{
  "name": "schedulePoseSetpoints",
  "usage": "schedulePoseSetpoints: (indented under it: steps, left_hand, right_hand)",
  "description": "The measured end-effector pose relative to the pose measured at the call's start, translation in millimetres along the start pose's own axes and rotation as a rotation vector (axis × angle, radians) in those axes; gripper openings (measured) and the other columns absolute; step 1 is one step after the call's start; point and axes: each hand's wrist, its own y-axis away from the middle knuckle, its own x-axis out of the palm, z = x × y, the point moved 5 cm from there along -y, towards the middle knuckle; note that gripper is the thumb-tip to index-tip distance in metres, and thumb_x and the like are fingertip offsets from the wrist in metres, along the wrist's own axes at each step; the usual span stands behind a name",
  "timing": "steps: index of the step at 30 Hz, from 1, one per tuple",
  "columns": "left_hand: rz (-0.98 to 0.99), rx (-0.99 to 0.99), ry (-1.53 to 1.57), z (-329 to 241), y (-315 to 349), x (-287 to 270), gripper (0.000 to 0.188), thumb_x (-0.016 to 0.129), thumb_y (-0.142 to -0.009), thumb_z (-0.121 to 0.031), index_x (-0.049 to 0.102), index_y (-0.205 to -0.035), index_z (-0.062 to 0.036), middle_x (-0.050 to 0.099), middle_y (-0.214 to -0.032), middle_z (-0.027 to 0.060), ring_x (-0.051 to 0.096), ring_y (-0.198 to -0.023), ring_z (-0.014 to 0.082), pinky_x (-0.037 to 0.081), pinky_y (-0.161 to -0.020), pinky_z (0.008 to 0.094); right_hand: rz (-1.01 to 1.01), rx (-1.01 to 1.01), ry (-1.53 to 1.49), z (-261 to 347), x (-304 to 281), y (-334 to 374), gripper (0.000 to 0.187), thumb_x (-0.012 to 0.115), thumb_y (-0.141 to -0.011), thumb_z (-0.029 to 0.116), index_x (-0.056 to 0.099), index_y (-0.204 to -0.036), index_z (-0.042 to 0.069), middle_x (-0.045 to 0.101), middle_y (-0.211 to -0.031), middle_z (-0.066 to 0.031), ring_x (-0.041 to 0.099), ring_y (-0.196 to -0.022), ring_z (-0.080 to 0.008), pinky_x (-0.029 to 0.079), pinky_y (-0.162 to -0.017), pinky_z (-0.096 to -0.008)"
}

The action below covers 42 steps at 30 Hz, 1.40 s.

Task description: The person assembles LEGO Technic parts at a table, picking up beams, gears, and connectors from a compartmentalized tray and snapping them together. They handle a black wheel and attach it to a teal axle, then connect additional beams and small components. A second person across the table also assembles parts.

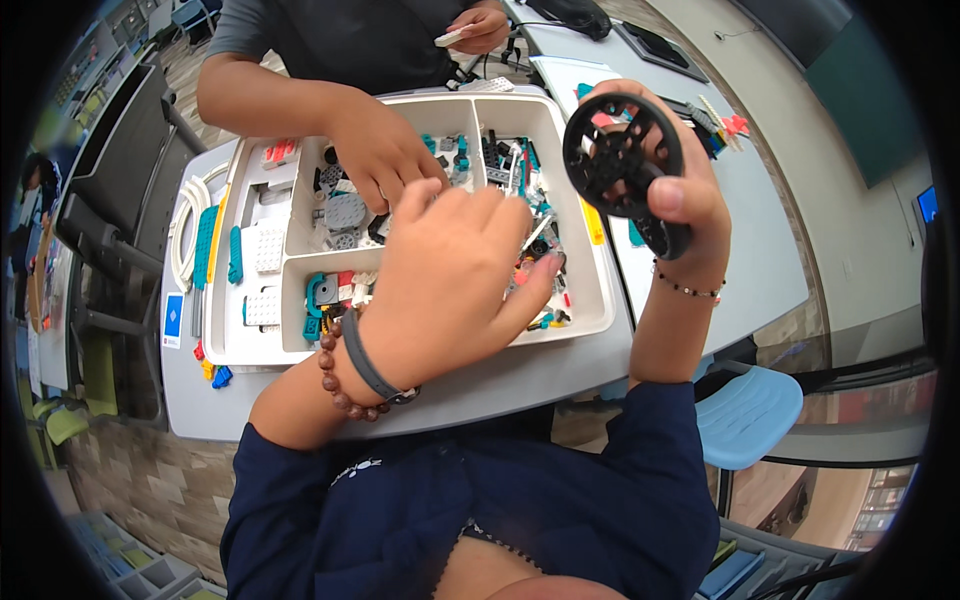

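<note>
My right hand (690, 210) is raised past the tray's right side, closed around a pair of black wheels. The front black wheel (620, 150) has a round rim and an openwork hub; part of a second dark rim shows below it. My left hand (455, 260) hangs palm down over the divided white tray (345, 262). Its thumb is spread away from the bent fingers, whose tips are hidden behind the hand. Nothing shows in its grasp. Small building bricks (345, 288) in teal, red, white and yellow lie in the compartment beside my left wrist.
Opposite me, another person's hand (385, 150) reaches into the tray's grey-parts compartment; their other hand (480, 28) holds a small white piece. Loose coloured bricks (214, 374) and a white cable coil (187, 225) lie left of the tray. A blue chair (750, 415) stands at right.
</note>
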Motion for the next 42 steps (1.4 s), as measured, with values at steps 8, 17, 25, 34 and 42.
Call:
schedulePoseSetpoints:
  steps: [8, 17, 25, 34, 42]
  left_hand:
    - [-0.144, 0.042, 0.026, 3.7, 2.2, -28.7, 0.026, 0.066, -0.070, -0.017, 0.052, -0.088, -0.0043, 0.053, -0.079, 0.0071, 0.051, -0.070, 0.0246, 0.034, -0.076, 0.0380]
    - [-0.296, 0.149, -0.148, -6.4, 7.0, -23.0, 0.024, 0.061, -0.073, -0.021, 0.050, -0.085, -0.0031, 0.052, -0.076, 0.0092, 0.052, -0.065, 0.0253, 0.031, -0.092, 0.0429]
    - [-0.317, 0.123, -0.048, -3.8, 4.9, -19.1, 0.026, 0.062, -0.068, -0.023, 0.050, -0.082, -0.0049, 0.051, -0.077, 0.0091, 0.052, -0.068, 0.0239, 0.031, -0.092, 0.0441]
    - [-0.226, 0.046, -0.006, -4.0, 2.3, -22.1, 0.019, 0.057, -0.070, -0.016, 0.051, -0.082, -0.0039, 0.049, -0.072, 0.0071, 0.052, -0.068, 0.0244, 0.029, -0.090, 0.0441]
    - [0.104, -0.033, -0.094, -8.7, 3.9, 14.7, 0.021, 0.060, -0.076, -0.023, 0.054, -0.087, -0.0056, 0.053, -0.076, 0.0091, 0.052, -0.075, 0.0259, 0.032, -0.088, 0.0440]
  right_hand:
    - [0.141, 0.151, 0.037, -28.2, 39.2, -0.1, 0.080, 0.081, -0.053, 0.022, 0.036, -0.115, -0.001, 0.055, -0.093, -0.0076, 0.055, -0.085, -0.0118, 0.043, -0.075, -0.0215]
    - [0.230, 0.107, -0.026, -27.6, 45.2, 3.6, 0.067, 0.077, -0.062, 0.014, 0.036, -0.115, 0.002, 0.057, -0.086, -0.0037, 0.052, -0.075, -0.0060, 0.039, -0.067, -0.0184]
    - [0.115, 0.109, 0.091, -22.3, 45.3, 5.8, 0.077, 0.080, -0.052, 0.028, 0.038, -0.110, -0.001, 0.054, -0.089, -0.0049, 0.052, -0.081, -0.0089, 0.040, -0.070, -0.0177]
    - [-0.013, -0.035, 0.083, 3.0, 11.7, 11.1, 0.064, 0.077, -0.060, 0.012, 0.040, -0.111, 0.002, 0.059, -0.086, -0.0052, 0.055, -0.074, -0.0075, 0.043, -0.066, -0.0199]
    - [-0.164, -0.099, 0.323, 17.2, -21.9, 13.6, 0.071, 0.068, -0.058, 0.039, 0.045, -0.111, -0.003, 0.058, -0.092, -0.0080, 0.058, -0.078, -0.0104, 0.047, -0.067, -0.0184]
